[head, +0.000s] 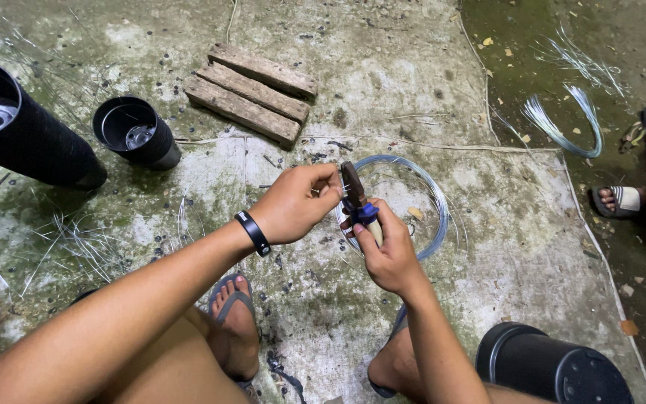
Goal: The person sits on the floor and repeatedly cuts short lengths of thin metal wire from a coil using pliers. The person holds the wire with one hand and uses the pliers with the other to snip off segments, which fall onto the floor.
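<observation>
**Pliers and thin wire, held over the coil**

The fingers of the left hand (293, 203) were pinched shut on a short bit of thin wire (336, 191), right by the nose of the pliers (354, 196). The right hand (389, 254) was wrapped tight around the blue and pale handles, with the rusty nose pointing up. I could not tell if the nose was biting the wire or just touching it.

It looked like the bend-or-cut step — the wire was being fed to the tool. The next move would need a steady pinch and a firm squeeze, I think, so the wire did not slip.

Under both hands lay a round coil of wire (431, 196) on the mossy concrete floor (383, 82). Farther out sat 3 wooden blocks (252, 92), 2 black tubes (137, 133) — and loose wire bits (87, 247).
</observation>
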